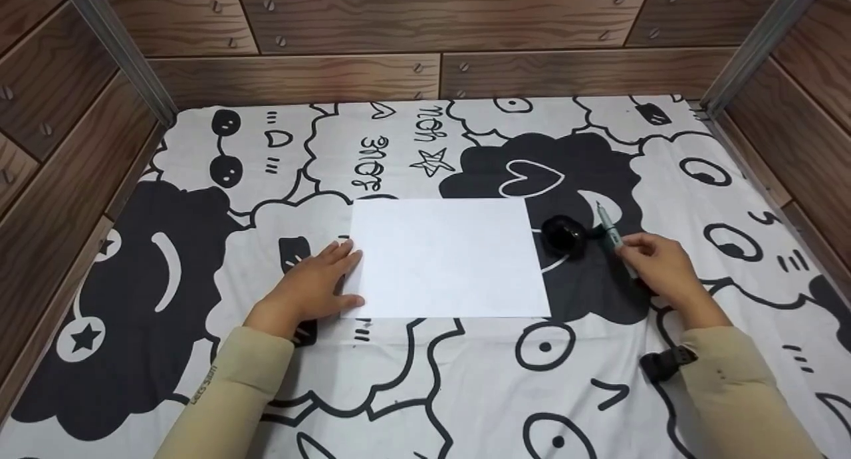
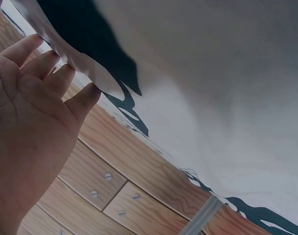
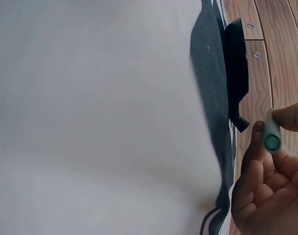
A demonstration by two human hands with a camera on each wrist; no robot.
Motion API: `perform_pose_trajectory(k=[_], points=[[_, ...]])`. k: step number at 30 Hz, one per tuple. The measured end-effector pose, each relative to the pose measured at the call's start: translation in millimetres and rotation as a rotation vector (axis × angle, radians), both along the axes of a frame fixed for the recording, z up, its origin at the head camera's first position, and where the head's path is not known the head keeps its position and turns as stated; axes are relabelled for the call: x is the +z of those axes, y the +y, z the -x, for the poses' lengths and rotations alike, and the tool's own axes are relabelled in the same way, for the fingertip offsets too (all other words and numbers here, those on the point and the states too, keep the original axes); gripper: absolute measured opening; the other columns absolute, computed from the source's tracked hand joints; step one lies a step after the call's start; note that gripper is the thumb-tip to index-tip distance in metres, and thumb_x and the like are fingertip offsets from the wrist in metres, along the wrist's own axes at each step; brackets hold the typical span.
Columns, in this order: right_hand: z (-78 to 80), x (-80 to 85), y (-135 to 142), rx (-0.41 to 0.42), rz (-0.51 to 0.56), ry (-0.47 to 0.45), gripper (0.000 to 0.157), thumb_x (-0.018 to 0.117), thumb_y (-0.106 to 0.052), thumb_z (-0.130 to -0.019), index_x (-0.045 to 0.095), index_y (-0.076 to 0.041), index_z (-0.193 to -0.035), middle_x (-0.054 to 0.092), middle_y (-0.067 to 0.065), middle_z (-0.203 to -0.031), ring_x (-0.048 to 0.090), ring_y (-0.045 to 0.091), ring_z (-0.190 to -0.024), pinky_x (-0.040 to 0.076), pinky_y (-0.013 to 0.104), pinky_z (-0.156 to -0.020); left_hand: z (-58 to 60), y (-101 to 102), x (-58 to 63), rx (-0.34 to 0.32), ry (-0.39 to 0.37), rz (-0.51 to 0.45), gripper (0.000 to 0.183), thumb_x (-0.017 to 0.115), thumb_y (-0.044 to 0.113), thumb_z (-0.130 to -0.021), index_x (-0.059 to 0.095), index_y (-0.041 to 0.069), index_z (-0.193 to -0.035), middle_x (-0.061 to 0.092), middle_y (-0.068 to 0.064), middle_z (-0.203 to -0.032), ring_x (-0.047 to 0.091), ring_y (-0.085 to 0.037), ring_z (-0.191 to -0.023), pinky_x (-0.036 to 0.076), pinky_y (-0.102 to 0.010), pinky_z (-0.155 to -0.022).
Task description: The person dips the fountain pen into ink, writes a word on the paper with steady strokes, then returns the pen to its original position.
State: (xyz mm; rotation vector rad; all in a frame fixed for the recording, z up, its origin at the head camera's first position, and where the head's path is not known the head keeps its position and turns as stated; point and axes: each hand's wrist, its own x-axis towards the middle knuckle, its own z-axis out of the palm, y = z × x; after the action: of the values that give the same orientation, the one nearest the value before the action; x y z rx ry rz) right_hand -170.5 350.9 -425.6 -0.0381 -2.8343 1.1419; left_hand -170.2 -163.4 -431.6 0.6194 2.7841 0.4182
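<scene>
A blank white sheet of paper (image 1: pixel 445 259) lies on the patterned cloth in the head view. My left hand (image 1: pixel 316 283) rests at its left edge, fingertips and thumb on the paper; the left wrist view shows this hand's (image 2: pixel 36 107) fingers nearly straight. Right of the sheet, my right hand (image 1: pixel 658 266) pinches a pale green marker (image 1: pixel 609 227) between thumb and fingers, its thin tip pointing up and away. The marker's (image 3: pixel 272 142) round end faces the right wrist camera. A glossy black round object (image 1: pixel 564 237) with a short handle-like stub sits between sheet and marker; its kind is unclear.
Black-and-white cartoon cloth (image 1: pixel 399 379) covers the table. Wood-plank-print walls (image 1: pixel 346 20) enclose the back and sides, with a metal post (image 1: pixel 120 53) at each back corner. A black strap-like item (image 1: pixel 665 364) sits at my right sleeve cuff.
</scene>
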Motion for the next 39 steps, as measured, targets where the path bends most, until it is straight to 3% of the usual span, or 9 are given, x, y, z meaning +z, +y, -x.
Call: perform_pose_trajectory(k=[7,13,16,21,31,39], points=[[-0.2,-2.4,-3,-0.056,0.134,0.122,0.031,0.064,-0.025,-0.093,0.067,0.005,-0.101,0.059,-0.010,-0.071,0.051,0.002,-0.061,0.042,0.015,-0.054,0.7,0,0.2,-0.017,0.009,0.002,0.078,0.066,0.045,-0.087,0.034,0.008,-0.148,0.023,-0.012,-0.155,0.016,-0.033,-0.142,0.021,-0.055,-0.110],[0.7,-3.5,-3,-0.132,0.226,0.226,0.029,0.071,-0.022,-0.087,0.072,0.003,-0.102,0.064,-0.017,-0.076,0.053,0.001,-0.068,0.041,0.013,-0.058,0.6,0,-0.7,-0.015,0.013,0.003,0.078,0.066,0.044,-0.087,0.035,0.008,-0.148,0.024,-0.012,-0.155,0.016,-0.033,-0.142,0.021,-0.056,-0.109],[0.6,-2.5,-4,-0.170,0.269,0.245,0.028,0.073,-0.023,-0.085,0.074,-0.001,-0.103,0.067,-0.018,-0.082,0.055,0.000,-0.072,0.043,0.012,-0.062,0.3,0,-0.4,-0.009,0.008,0.002,0.078,0.066,0.044,-0.087,0.035,0.008,-0.148,0.024,-0.011,-0.155,0.016,-0.033,-0.142,0.021,-0.056,-0.110],[-0.4,-0.4,-6,-0.188,0.434,0.241,0.025,0.074,-0.017,-0.084,0.073,0.001,-0.102,0.068,-0.004,-0.072,0.057,0.005,-0.063,0.047,0.014,-0.057,-0.3,1,0.9,-0.003,-0.001,-0.002,0.078,0.066,0.044,-0.087,0.034,0.009,-0.148,0.023,-0.010,-0.155,0.015,-0.032,-0.142,0.020,-0.055,-0.110],[-4.0,0.1,-10,-0.087,0.814,0.242,0.011,0.070,-0.006,-0.086,0.062,0.002,-0.087,0.068,0.007,-0.074,0.067,0.012,-0.060,0.054,0.020,-0.055,-0.4,1,0.2,-0.013,0.008,0.000,0.078,0.066,0.044,-0.087,0.035,0.008,-0.148,0.023,-0.011,-0.155,0.016,-0.032,-0.142,0.021,-0.054,-0.110],[-6.4,2.7,-14,0.039,0.960,0.221,0.009,0.053,0.004,-0.094,0.051,0.000,-0.085,0.062,0.008,-0.073,0.066,0.016,-0.060,0.055,0.024,-0.058,-0.1,0,0.2,-0.013,0.007,0.001,0.078,0.066,0.044,-0.087,0.034,0.008,-0.148,0.023,-0.011,-0.155,0.015,-0.032,-0.142,0.021,-0.054,-0.110]])
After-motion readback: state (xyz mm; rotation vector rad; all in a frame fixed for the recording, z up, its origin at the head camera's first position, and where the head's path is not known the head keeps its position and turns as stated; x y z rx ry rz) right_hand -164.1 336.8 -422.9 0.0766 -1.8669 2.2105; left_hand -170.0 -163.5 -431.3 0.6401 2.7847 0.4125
